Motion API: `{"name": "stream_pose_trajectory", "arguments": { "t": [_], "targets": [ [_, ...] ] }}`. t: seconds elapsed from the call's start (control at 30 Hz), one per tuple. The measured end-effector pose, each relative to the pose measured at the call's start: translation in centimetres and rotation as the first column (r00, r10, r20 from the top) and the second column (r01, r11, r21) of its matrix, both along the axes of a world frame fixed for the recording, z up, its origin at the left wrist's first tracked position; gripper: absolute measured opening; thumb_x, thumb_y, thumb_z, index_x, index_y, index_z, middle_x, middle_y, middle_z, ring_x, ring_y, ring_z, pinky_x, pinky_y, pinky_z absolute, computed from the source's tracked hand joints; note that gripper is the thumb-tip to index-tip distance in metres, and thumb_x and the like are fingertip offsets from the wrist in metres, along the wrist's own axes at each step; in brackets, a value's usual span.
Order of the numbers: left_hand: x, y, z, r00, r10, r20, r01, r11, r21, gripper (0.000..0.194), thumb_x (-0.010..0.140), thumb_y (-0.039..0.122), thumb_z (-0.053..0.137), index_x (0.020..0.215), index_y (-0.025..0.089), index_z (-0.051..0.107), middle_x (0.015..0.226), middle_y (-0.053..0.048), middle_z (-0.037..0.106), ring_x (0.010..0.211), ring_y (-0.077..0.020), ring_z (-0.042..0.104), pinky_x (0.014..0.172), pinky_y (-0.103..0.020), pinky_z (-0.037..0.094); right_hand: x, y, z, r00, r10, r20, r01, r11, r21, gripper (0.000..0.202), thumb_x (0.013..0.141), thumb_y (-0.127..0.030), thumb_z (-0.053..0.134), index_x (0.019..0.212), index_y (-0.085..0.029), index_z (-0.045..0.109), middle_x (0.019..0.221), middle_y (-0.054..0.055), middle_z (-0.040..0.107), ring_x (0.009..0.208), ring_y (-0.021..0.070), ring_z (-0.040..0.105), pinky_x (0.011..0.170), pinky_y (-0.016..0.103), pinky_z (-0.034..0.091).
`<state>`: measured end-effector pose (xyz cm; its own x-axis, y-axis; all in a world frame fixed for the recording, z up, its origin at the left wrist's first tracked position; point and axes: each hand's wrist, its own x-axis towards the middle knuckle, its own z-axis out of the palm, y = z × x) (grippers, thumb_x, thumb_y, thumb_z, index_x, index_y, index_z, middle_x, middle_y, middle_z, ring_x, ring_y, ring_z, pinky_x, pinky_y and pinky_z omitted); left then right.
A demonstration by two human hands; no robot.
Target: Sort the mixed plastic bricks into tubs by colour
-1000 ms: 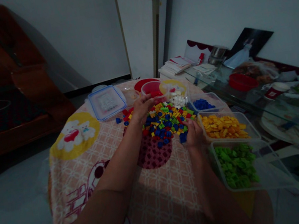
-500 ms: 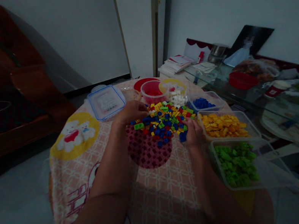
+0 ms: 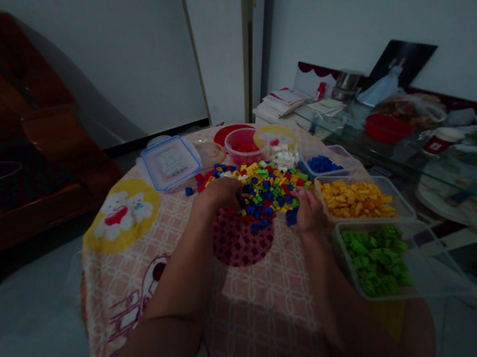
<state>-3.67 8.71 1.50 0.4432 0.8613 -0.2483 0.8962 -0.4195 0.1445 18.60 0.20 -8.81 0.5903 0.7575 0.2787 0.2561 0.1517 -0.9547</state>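
A loose pile of small toy building bricks (image 3: pixel 268 188) in blue, yellow, red, green and white spreads over the middle of the table. My left hand (image 3: pixel 223 193) reaches into the left part of the pile, its fingers bent down and drawn together; their tips are hidden, and whatever they pinch is too. At the right edge of the pile my right hand (image 3: pixel 309 209) rests with its fingers curled inward. What it holds, if anything, cannot be made out. Just left of its fingers lies a dark blue brick (image 3: pixel 291 216).
Clear boxes hold green bricks (image 3: pixel 377 261), yellow bricks (image 3: pixel 356 201) and blue bricks (image 3: pixel 323 164) on the right. White bricks (image 3: pixel 283 158) and a round tub (image 3: pixel 245 151) of red ones stand behind the pile. A blue-rimmed lid (image 3: pixel 171 162) lies back left. A cluttered glass table (image 3: pixel 383 162) adjoins.
My left hand has moved a little right and toward me, lower over the pile, uncovering red and blue bricks behind it. My right hand has hardly moved.
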Motion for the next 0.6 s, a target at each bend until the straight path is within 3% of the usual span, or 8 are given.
{"name": "stream_pose_trajectory", "arguments": {
  "t": [0.17,0.27,0.37,0.47,0.6],
  "targets": [
    [1.4,-1.9,-0.3,0.996,0.056,-0.063,-0.051,0.996,0.079,0.060,0.064,0.020,0.088,0.122,0.021,0.072,0.116,-0.017,0.076,0.113,-0.0369,0.070,0.091,-0.037,0.054,0.0,0.0,0.1,1.000,0.012,0.008,-0.012,1.000,0.002,0.045,0.094,-0.050,0.046,0.104,-0.017,0.074,0.100,0.012,0.080,0.098,0.0263,0.072,0.095,0.041,0.054],
    [1.8,-2.3,-0.5,0.995,0.087,-0.039,-0.082,0.989,0.121,0.051,0.074,0.018,0.079,0.125,0.016,0.072,0.119,-0.023,0.075,0.114,-0.0400,0.070,0.093,-0.042,0.055,0.0,0.0,0.2,1.000,0.003,0.005,-0.003,1.000,-0.010,0.045,0.093,-0.050,0.046,0.103,-0.018,0.075,0.099,0.012,0.080,0.099,0.0267,0.072,0.095,0.041,0.054],
    [1.2,-1.6,-0.5,0.994,0.105,-0.002,-0.104,0.988,0.115,0.034,0.077,0.019,0.074,0.111,0.017,0.077,0.117,-0.020,0.076,0.112,-0.0378,0.070,0.094,-0.040,0.054,0.0,0.1,0.3,1.000,-0.010,0.000,0.010,1.000,-0.006,0.044,0.091,-0.051,0.046,0.100,-0.019,0.075,0.098,0.012,0.080,0.099,0.0270,0.072,0.092,0.041,0.055],
    [-0.2,-0.5,-0.3,0.986,0.146,0.081,-0.158,0.975,0.156,0.031,0.074,0.014,0.071,0.103,0.019,0.078,0.112,-0.015,0.077,0.109,-0.0325,0.071,0.092,-0.035,0.053,0.0,0.1,0.3,1.000,-0.010,0.010,0.010,1.000,0.005,0.044,0.091,-0.051,0.047,0.100,-0.018,0.075,0.097,0.013,0.080,0.099,0.0269,0.072,0.093,0.041,0.055],
    [-2.5,0.4,0.2,0.970,0.153,0.191,-0.178,0.976,0.125,0.019,0.066,0.012,0.072,0.082,0.020,0.078,0.086,-0.007,0.077,0.092,-0.0275,0.071,0.084,-0.030,0.051,0.0,0.0,0.4,1.000,-0.007,0.021,0.007,1.000,-0.002,0.043,0.092,-0.051,0.046,0.100,-0.020,0.075,0.097,0.011,0.080,0.100,0.0267,0.071,0.093,0.040,0.054]
  ]
}}
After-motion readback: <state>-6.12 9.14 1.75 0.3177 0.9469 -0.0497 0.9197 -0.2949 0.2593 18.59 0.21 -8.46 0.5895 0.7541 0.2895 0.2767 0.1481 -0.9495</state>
